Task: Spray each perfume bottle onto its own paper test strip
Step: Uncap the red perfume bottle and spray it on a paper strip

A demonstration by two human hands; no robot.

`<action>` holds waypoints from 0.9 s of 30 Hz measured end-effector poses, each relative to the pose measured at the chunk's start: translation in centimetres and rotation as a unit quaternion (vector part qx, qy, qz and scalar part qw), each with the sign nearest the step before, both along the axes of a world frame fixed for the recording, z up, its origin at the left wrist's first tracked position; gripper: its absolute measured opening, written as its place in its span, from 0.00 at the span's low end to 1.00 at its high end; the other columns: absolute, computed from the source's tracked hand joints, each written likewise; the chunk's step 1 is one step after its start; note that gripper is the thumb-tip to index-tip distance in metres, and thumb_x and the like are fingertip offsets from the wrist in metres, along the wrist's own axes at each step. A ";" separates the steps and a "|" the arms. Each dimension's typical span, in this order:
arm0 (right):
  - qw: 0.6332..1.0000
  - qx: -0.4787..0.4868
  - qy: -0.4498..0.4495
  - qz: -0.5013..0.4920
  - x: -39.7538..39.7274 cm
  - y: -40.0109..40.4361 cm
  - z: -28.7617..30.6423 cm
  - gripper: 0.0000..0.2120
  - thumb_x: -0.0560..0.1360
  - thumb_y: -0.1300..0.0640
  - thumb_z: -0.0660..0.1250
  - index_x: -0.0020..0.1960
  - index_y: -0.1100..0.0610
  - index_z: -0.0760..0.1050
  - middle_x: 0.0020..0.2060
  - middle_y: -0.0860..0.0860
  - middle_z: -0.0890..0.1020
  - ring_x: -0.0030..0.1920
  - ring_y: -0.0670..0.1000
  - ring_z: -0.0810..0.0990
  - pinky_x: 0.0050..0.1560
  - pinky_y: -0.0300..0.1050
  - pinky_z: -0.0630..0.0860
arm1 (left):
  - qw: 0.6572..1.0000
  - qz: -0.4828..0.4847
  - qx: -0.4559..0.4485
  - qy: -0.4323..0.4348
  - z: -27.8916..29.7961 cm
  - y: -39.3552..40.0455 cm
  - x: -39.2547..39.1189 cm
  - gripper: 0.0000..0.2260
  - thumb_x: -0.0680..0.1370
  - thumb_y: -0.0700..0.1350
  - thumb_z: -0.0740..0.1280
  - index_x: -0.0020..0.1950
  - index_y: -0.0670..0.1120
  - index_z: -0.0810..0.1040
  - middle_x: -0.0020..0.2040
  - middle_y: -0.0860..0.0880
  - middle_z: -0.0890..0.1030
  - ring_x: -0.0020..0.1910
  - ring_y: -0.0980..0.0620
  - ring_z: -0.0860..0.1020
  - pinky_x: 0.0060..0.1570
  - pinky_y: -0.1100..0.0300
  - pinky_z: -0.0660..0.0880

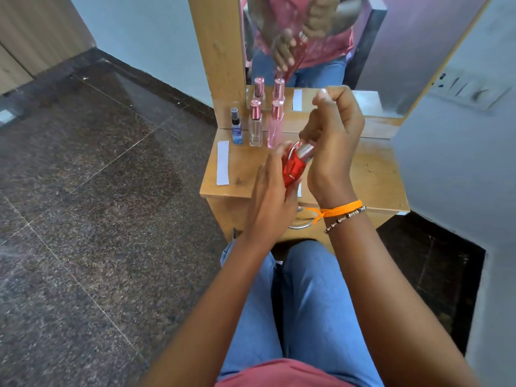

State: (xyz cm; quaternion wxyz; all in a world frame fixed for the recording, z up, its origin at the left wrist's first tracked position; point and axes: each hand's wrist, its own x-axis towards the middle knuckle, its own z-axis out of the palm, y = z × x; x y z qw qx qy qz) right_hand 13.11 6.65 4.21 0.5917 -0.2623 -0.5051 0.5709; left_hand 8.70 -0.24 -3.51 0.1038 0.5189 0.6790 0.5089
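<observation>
Item: red bottle (291, 167), glossy faceted glass with a silvery metal collar, at centre frame above the desk (371, 174). The left hand (272, 202) cradled its body, fingers loosely curled round the lower part. The right hand (333, 135) was closed at the bottle's top, fingers bunched over the collar; whether it gripped a cap or pressed the nozzle could not be told.

Progress, as judged: early. Three bottles stood untouched in a row at the back of the desk, centre-left of frame:
- small blue bottle (236, 127), dark spray top, printed label;
- clear bottle (255, 125), square glass, rose metallic cap on;
- pink bottle (276, 125), tall, slim, rose metallic cap on.

Paper strips: one white strip (222, 162), flat and matte, lay at the desk's left edge, showing no visible stain; a second strip (299, 189) peeked out beneath the hands, mostly hidden.

Desk: warm wood-grain laminate. Mirror (307, 37) at upper centre, repeating the bottles and hands. Floor: dark speckled polished stone.
</observation>
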 end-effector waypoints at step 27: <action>0.889 0.180 -0.421 -0.018 2.4 10.4 -8.7 0.20 0.66 0.76 0.59 0.52 0.58 0.70 0.51 0.51 0.69 0.49 0.51 0.71 0.46 0.33 0.70 | 0.953 -0.060 0.002 -0.297 0.0 -1.4 -0.8 0.17 0.77 0.43 0.66 0.62 0.56 0.65 0.57 0.59 0.72 0.52 0.66 0.76 0.42 0.67 0.77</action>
